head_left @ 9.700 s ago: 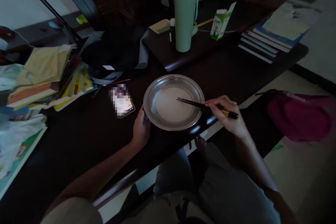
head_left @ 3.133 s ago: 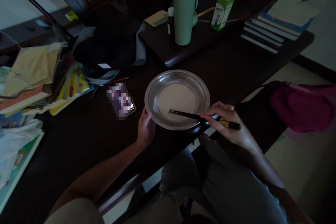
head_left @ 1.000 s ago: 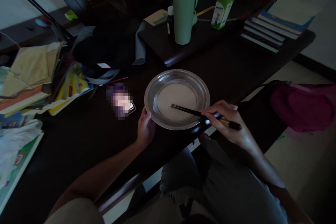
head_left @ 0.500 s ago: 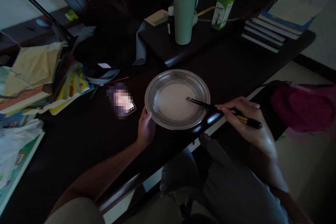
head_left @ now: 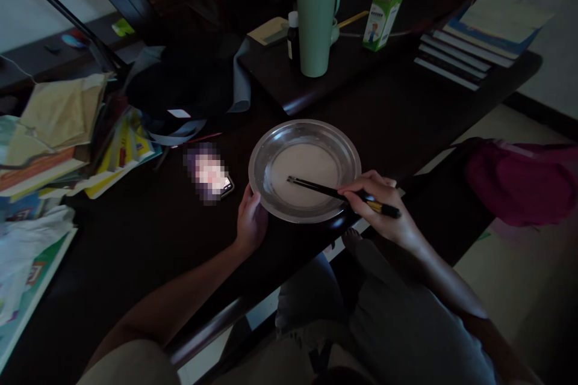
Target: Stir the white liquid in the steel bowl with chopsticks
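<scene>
A round metal bowl (head_left: 259,153) with a wide rim sits near the front edge of the dark table. Inside it lies a whitish, milky liquid (head_left: 300,162). My left hand (head_left: 251,219) grips the bowl's near left rim, thumb on top and the other fingers mostly hidden below. In my right hand (head_left: 377,201) is a pair of dark chopsticks (head_left: 318,186) with gold bands near the back end. Their tips are close together at the left-centre of the liquid; whether they dip in is hard to tell.
Left of the bowl lies a lit phone (head_left: 210,174). Behind stand a tall green tumbler (head_left: 316,18), a small dark bottle (head_left: 293,39) and a green-white box (head_left: 383,18). Books (head_left: 58,114) pile up at left, more books (head_left: 478,42) at right. A magenta bag (head_left: 519,180) is at right.
My right hand has moved left with the chopsticks, sweeping their tips from the right part of the liquid to the left-centre. My left hand and the bowl stay in place.
</scene>
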The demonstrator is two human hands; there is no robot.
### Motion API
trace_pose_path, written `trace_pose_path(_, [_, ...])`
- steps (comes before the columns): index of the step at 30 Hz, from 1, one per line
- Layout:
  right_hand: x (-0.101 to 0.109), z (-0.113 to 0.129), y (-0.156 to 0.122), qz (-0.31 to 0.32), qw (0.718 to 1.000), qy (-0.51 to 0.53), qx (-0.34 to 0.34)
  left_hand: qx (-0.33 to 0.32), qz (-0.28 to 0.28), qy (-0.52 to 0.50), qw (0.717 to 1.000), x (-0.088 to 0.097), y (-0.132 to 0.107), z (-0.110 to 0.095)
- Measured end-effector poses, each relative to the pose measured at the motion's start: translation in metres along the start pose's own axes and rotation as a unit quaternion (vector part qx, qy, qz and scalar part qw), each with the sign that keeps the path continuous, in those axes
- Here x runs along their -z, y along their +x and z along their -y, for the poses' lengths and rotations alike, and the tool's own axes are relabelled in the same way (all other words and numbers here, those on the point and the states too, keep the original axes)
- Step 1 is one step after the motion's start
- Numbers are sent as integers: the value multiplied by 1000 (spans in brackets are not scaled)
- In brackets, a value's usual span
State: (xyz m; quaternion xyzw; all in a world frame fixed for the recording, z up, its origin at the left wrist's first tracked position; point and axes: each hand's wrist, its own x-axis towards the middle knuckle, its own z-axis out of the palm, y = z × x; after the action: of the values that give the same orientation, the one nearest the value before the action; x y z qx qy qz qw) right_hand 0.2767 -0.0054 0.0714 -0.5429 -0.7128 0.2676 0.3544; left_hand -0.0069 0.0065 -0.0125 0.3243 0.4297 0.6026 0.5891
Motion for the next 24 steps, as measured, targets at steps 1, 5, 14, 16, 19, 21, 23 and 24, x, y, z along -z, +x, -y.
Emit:
trace_pose_path(1, [-5, -2, 2, -11, 1000, -4, 2, 0, 2, 2, 1000, 0, 0, 0])
trace_pose_path(5, [-8, -9, 6, -50, 998, -30, 8, -3, -12, -6, 1000, -3, 1, -1])
trace_pose_path(14, [47, -1, -10, -83, 994, -58, -42, -8, -9, -6, 1000, -1, 1, 0])
trace_pose_path(16, [57, 2, -14, -61, 996, -42, -53, -13, -5, -2, 1000, 0, 2, -1])
trace_pose_path(19, [61, 6, -16, -13, 999, -11, -48, -12, -6, -7, 1000, -1, 2, -1])
trace_pose_path(21, [57, 8, -14, 20, 999, 6, -28, -11, -5, -6, 1000, -2, 2, -2])
trace_pose_path(23, [47, 8, -11, 35, 999, 14, -9, -8, -8, -7, 1000, -3, 1, -2])
trace_pose_path(24, [41, 7, -9, 32, 999, 13, 0, -6, -12, -9, 1000, -3, 1, -2])
